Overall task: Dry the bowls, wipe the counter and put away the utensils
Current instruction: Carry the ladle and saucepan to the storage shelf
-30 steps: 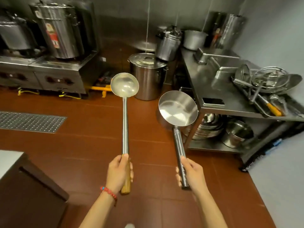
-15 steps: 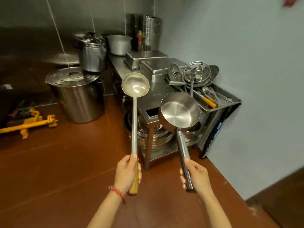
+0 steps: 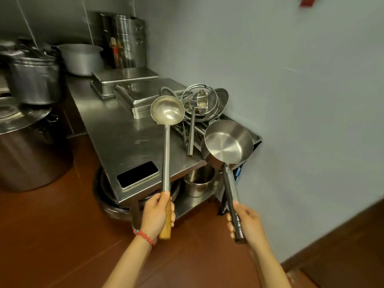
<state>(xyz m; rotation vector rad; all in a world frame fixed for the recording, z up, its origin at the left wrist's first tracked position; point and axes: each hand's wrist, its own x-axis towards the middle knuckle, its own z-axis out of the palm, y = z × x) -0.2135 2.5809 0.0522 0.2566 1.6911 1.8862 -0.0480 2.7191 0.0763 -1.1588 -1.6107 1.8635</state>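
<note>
My left hand (image 3: 156, 214) grips the wooden end of a long steel ladle (image 3: 167, 110), held upright with its bowl above the steel counter (image 3: 124, 140). My right hand (image 3: 246, 222) holds the handle of a flat-bottomed steel scoop pan (image 3: 228, 142), its cup tilted toward me over the counter's right end. Behind both lies a tray (image 3: 256, 136) piled with ladles, strainers and other utensils (image 3: 200, 104) against the wall.
Stacked steel trays (image 3: 133, 100) and pots (image 3: 81, 58) fill the counter's back. A dark phone-like slab (image 3: 138, 174) lies at the near corner. Bowls and a pot (image 3: 198, 183) sit on the lower shelf. A big lidded stockpot (image 3: 27, 146) stands on the floor at left; a grey wall is on the right.
The view has swung right and closer to the counter. Both utensils, still held upright, now hang over the counter's near end beside the utensil tray.
</note>
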